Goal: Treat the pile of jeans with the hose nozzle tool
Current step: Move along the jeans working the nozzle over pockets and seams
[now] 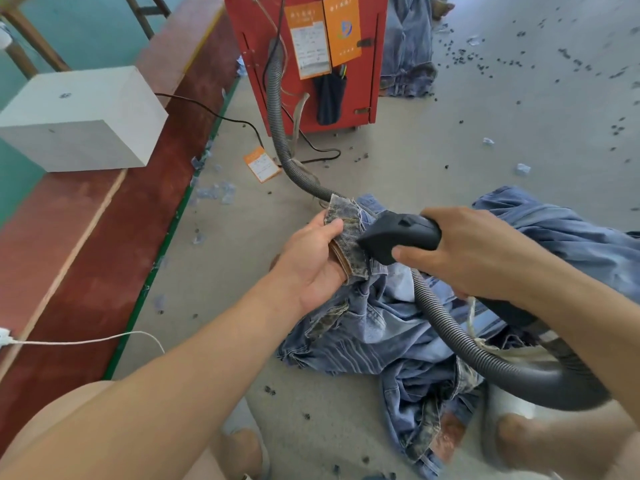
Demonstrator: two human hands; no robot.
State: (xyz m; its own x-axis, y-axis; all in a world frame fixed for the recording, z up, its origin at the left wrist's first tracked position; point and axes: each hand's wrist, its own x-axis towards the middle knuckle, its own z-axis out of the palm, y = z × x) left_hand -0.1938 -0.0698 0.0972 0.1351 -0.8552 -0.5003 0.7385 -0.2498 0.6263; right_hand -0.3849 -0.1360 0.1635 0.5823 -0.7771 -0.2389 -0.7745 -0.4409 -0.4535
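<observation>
The right forearm covers part of the pile of jeans (374,327), and the pile's near end runs down toward the bottom edge of the view, beside a bare foot (519,434); the nozzle's mouth is hidden where it meets the cloth, so whether it touches cannot be told; print on the orange tags (325,32) is too small to read. The left hand (311,261) pinches a folded denim waistband (348,237) lifted from the pile, thumb on top; the right hand (474,254) is clenched round the black hose nozzle tool (398,237), its tip against that waistband. The ribbed grey hose (280,133) runs from the nozzle back to a red machine cabinet (308,64), cut off at the top; a dark pouch (329,98) hangs on its front, its contents not visible. The jeans lie on the grey floor (485,150), which is scattered with dark specks and open to the right; on the left a red-brown ledge (104,220) carrying a white block (83,119) bounds the floor.
</observation>
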